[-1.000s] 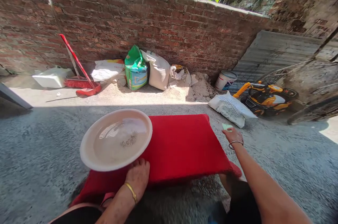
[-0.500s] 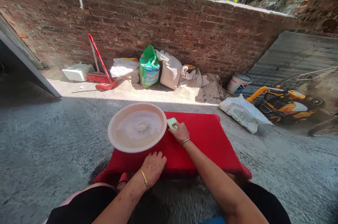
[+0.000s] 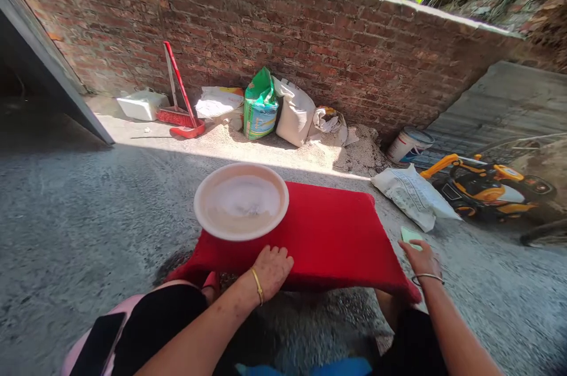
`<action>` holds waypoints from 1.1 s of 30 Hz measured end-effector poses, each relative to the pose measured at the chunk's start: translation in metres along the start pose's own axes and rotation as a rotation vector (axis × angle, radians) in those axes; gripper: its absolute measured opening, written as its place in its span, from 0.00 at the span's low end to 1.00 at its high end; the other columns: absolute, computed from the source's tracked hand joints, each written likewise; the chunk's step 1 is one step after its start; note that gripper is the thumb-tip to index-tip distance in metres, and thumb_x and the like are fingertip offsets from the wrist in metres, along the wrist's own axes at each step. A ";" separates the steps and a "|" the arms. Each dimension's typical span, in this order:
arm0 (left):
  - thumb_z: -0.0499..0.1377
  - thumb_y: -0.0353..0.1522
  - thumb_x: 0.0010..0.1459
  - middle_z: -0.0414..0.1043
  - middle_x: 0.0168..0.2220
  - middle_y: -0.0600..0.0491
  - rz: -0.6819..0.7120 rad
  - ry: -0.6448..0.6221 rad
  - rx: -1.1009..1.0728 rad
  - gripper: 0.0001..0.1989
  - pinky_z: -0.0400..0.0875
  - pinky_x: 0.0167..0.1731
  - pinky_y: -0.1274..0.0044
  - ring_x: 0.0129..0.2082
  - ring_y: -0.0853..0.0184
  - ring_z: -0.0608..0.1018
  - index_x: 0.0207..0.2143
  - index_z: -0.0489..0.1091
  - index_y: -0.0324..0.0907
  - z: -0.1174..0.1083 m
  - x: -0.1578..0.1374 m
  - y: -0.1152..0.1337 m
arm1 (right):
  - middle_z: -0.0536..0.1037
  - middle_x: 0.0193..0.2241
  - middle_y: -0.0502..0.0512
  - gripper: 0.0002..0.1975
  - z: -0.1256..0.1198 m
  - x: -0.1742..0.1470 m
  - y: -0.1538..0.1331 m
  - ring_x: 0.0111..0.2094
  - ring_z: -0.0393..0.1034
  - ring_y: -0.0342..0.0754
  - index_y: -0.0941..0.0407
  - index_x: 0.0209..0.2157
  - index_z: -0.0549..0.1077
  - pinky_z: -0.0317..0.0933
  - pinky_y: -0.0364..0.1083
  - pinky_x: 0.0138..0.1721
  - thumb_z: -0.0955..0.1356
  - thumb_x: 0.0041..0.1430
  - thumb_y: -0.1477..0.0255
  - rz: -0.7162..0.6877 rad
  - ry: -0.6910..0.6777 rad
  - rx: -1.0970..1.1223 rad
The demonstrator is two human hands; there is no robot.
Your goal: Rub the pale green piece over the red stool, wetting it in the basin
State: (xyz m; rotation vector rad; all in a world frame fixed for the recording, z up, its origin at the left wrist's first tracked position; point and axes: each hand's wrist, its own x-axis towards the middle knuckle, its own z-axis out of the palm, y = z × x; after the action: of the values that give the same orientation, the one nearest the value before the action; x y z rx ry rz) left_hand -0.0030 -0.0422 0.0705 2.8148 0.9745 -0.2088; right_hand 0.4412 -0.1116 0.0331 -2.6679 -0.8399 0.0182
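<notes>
A thick red cloth [image 3: 332, 222] lies over a low table or stool in front of me, draped past its edges. My left hand [image 3: 273, 270] rests on the cloth's near edge with its fingers curled down against it; the thumb is hidden. Out past the cloth's right side, my right hand [image 3: 420, 258] holds a flat, pale green rectangular thing [image 3: 411, 236] above the floor. Its exact kind does not show. On the cloth's left end stands a wide, pale pink basin [image 3: 241, 233] containing water.
Along the brick wall [image 3: 230, 33] are a red broom and dustpan [image 3: 186, 128], a white box [image 3: 142, 105], several sacks [image 3: 296, 113] and a bucket [image 3: 410, 144]. To the right lie a white bag [image 3: 411, 193] and a yellow toy excavator [image 3: 496, 181]. A phone [image 3: 98, 345] rests on my left thigh.
My right hand has swung right with the pale green thing, from beside the basin to beyond the cloth's right edge. My left hand stays on the cloth. The view has shifted slightly.
</notes>
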 end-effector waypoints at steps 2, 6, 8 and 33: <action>0.49 0.26 0.60 0.71 0.39 0.46 0.045 0.044 0.013 0.10 0.66 0.44 0.64 0.41 0.60 0.74 0.38 0.68 0.39 0.005 0.001 0.003 | 0.75 0.28 0.64 0.26 -0.001 -0.013 0.004 0.35 0.70 0.62 0.56 0.40 0.75 0.61 0.53 0.32 0.66 0.46 0.51 0.037 -0.028 0.041; 0.52 0.28 0.58 0.71 0.34 0.49 0.202 0.178 0.049 0.05 0.65 0.43 0.67 0.36 0.63 0.74 0.34 0.67 0.39 0.019 0.004 0.016 | 0.74 0.30 0.62 0.29 0.013 -0.071 -0.044 0.36 0.69 0.60 0.56 0.37 0.76 0.62 0.54 0.37 0.65 0.44 0.47 -0.179 -0.097 0.206; 0.53 0.29 0.58 0.71 0.31 0.50 0.302 0.245 0.071 0.03 0.66 0.38 0.69 0.33 0.65 0.74 0.33 0.66 0.40 0.024 0.004 0.025 | 0.73 0.33 0.60 0.29 0.022 -0.109 -0.080 0.38 0.68 0.57 0.55 0.36 0.76 0.62 0.53 0.40 0.65 0.44 0.46 -0.408 -0.139 0.314; 0.50 0.29 0.61 0.67 0.24 0.53 0.443 0.516 0.079 0.07 0.59 0.26 0.72 0.26 0.67 0.71 0.30 0.64 0.40 -0.006 -0.029 0.027 | 0.71 0.25 0.51 0.13 0.084 -0.190 -0.245 0.30 0.67 0.46 0.55 0.33 0.74 0.59 0.44 0.31 0.65 0.49 0.63 -0.517 -0.441 0.436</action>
State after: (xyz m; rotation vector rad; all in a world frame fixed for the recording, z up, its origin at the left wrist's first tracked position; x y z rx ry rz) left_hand -0.0078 -0.0795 0.0840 3.1285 0.3818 0.5651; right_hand 0.1393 -0.0037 0.0166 -2.0012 -1.4474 0.6041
